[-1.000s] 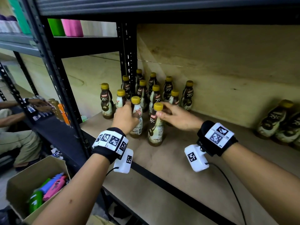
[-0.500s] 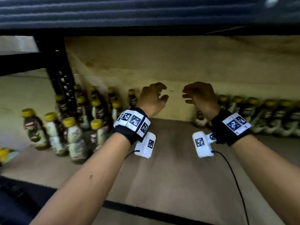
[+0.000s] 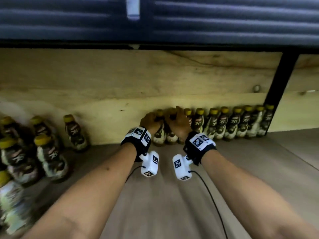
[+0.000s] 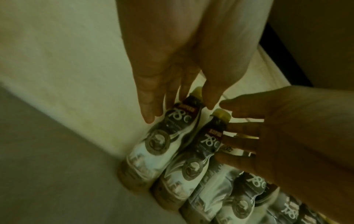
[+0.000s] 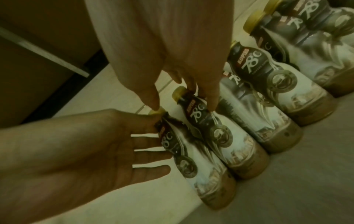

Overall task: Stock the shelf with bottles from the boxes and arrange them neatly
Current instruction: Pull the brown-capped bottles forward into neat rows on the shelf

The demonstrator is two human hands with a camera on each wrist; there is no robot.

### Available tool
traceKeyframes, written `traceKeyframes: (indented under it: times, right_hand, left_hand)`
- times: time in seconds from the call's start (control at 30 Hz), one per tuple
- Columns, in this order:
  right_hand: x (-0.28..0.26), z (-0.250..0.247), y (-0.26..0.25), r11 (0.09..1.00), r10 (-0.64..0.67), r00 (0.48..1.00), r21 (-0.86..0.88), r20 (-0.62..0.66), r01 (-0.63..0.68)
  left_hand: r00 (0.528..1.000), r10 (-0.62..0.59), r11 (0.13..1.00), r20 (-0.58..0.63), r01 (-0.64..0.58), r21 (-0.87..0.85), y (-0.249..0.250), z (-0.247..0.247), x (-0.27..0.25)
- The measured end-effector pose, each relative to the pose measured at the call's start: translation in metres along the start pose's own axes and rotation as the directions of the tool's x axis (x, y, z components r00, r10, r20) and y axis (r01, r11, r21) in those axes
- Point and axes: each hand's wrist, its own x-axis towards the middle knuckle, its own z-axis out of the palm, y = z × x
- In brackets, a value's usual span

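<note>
A row of brown coffee bottles with yellow caps stands against the back wall of the wooden shelf. Both hands are at its left end. My left hand reaches to the neck of the end bottle, with straight, spread fingers touching it and the thumb by its cap. My right hand straddles the neck of the second bottle, thumb on one side and straight fingers on the other. Both bottles stand upright, side by side.
A loose cluster of the same bottles stands at the left, with one bottle apart near the wall. A black upright post ends the row at the right. The upper shelf's underside hangs low overhead.
Both hands left the cluster at the left, crossed to the right empty, and now reach down onto the two end bottles of the back row. The view swung right.
</note>
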Motion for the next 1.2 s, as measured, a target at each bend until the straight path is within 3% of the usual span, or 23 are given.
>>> traceKeyframes:
  times: [0.1,0.17,0.33,0.53,0.77,1.0,1.2]
  right_hand:
    - [0.009,0.006,0.007,0.977,0.055,0.998,-0.208,0.006,-0.052]
    - [0.013,0.008,0.011,0.967,0.017,1.0,-0.253,0.023,-0.011]
    - [0.01,0.018,0.004,0.962,-0.065,0.996,-0.262,0.069,0.081]
    - [0.016,0.061,-0.032,0.987,-0.079,0.983,-0.124,0.165,0.1]
    - [0.019,0.126,-0.084,0.963,-0.164,0.955,-0.172,0.245,0.209]
    - [0.026,0.141,-0.088,0.962,-0.087,0.957,-0.227,0.278,0.154]
    - [0.027,0.129,-0.068,0.964,-0.048,0.98,-0.247,0.194,0.096]
  left_hand:
    - [0.998,-0.048,0.998,-0.037,0.047,-0.035,-0.002,0.012,0.006]
    - [0.994,-0.054,0.997,-0.097,0.049,-0.052,-0.007,0.014,0.005]
    - [0.983,-0.076,0.993,-0.168,0.059,-0.106,-0.023,-0.004,-0.003]
    - [0.959,-0.119,0.989,-0.258,0.138,0.058,-0.062,-0.061,-0.017]
    - [0.907,-0.208,0.937,-0.367,0.293,0.192,-0.107,-0.117,-0.028]
    - [0.902,-0.158,0.972,-0.402,0.213,0.097,-0.119,-0.124,-0.033]
    - [0.892,-0.148,0.98,-0.428,0.191,0.058,-0.127,-0.121,-0.031]
